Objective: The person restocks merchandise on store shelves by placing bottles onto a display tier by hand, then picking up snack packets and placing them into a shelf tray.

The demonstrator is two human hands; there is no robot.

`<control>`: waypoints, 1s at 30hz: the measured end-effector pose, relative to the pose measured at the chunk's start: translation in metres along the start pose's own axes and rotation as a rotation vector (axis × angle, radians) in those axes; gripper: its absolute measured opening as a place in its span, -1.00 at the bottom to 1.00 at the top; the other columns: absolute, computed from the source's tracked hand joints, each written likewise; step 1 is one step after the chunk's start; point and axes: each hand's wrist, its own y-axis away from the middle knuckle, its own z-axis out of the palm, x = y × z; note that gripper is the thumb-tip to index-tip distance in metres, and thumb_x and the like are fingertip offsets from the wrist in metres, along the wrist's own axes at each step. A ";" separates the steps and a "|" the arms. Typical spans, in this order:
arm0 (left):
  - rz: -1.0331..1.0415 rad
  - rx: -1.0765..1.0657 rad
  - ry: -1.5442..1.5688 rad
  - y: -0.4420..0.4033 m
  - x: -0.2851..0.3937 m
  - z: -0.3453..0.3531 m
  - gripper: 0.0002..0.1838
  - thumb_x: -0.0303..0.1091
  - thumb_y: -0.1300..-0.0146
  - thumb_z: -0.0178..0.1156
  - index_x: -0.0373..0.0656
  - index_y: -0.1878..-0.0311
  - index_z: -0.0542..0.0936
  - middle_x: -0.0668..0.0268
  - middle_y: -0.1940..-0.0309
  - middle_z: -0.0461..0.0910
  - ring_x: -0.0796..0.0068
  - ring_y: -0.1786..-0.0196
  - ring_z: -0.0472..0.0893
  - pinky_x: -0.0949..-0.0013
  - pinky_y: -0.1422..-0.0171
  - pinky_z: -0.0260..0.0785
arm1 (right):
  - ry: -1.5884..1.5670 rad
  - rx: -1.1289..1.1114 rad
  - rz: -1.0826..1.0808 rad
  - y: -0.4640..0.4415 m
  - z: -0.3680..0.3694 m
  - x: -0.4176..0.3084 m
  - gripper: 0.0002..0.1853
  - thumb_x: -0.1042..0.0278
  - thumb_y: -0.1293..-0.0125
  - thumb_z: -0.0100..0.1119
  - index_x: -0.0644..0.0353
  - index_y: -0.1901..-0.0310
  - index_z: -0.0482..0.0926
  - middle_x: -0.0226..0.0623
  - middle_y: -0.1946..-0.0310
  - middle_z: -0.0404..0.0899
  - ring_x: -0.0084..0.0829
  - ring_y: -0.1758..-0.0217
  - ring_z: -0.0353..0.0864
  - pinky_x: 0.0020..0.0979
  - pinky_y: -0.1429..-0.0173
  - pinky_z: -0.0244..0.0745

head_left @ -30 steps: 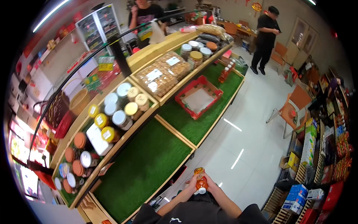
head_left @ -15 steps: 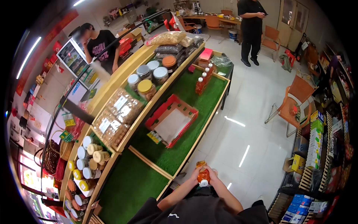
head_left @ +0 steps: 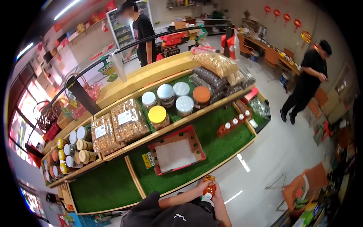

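In front of my body, a bottle of orange-red liquid with a white cap (head_left: 209, 192) is held between both hands, its cap towards me. My left hand (head_left: 203, 186) is wrapped round one side of it. Against its other side my right hand (head_left: 217, 193) is closed. A yellow-orange part shows at the bottle's far end, too small to read. Beyond my hands stands the green-lined lower shelf, where a red-edged cardboard tray (head_left: 174, 154) sits near a yellow price tag (head_left: 148, 160). Similar red bottles (head_left: 231, 126) with white caps stand in a row at the shelf's right.
Lidded jars (head_left: 165, 94), bagged nuts (head_left: 128, 120) and stacked packets (head_left: 215, 72) fill the upper shelf. One person (head_left: 143, 36) stands behind the display; another person (head_left: 308, 75) stands at the right. An orange chair (head_left: 306, 185) is on the floor to the right.
My view has turned left, so the shelf lies more level across it. The bottle stays in both hands. The person behind the display has lowered a raised hand.
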 end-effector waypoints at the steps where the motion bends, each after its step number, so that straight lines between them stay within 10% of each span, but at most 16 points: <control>1: 0.017 0.001 0.023 -0.017 0.015 0.009 -0.60 -0.39 -0.18 0.09 -0.20 -0.10 0.31 0.17 0.13 0.49 0.35 0.15 0.57 0.34 0.16 0.51 | -0.002 -0.029 0.004 -0.015 0.013 -0.021 -0.61 0.12 -0.22 -0.04 0.19 0.01 0.40 -0.23 0.15 0.54 -0.32 0.11 0.56 -0.32 0.03 0.50; 17: 0.276 0.201 0.378 -0.130 0.164 0.100 -0.75 -0.34 -0.12 0.15 -0.21 0.13 0.46 0.27 0.32 0.55 0.43 0.26 0.58 0.40 0.19 0.47 | 0.351 -0.161 0.433 -0.192 0.102 -0.198 -0.54 -0.07 -0.24 -0.07 0.13 0.02 0.43 -0.28 0.12 0.52 -0.34 0.03 0.51 -0.32 -0.08 0.40; 25: 0.329 0.493 0.122 -0.145 0.237 0.140 -0.44 -0.39 -0.06 0.17 -0.19 -0.18 0.31 0.25 0.14 0.53 0.42 0.18 0.57 0.40 0.14 0.47 | 0.687 -0.352 0.705 -0.214 0.139 -0.287 -0.44 -0.21 -0.22 -0.13 -0.03 -0.14 0.28 -0.39 0.00 0.44 -0.36 0.01 0.45 -0.30 0.14 0.36; 30: 0.521 0.663 -0.624 -0.211 0.270 0.107 -0.51 -0.28 0.02 0.23 -0.17 -0.05 0.47 0.26 0.11 0.54 0.42 0.11 0.53 0.39 0.02 0.38 | 0.767 -0.463 0.672 -0.230 0.095 -0.340 -0.44 -0.11 -0.24 -0.08 0.03 -0.18 0.26 -0.31 -0.04 0.43 -0.42 0.14 0.47 -0.39 0.15 0.37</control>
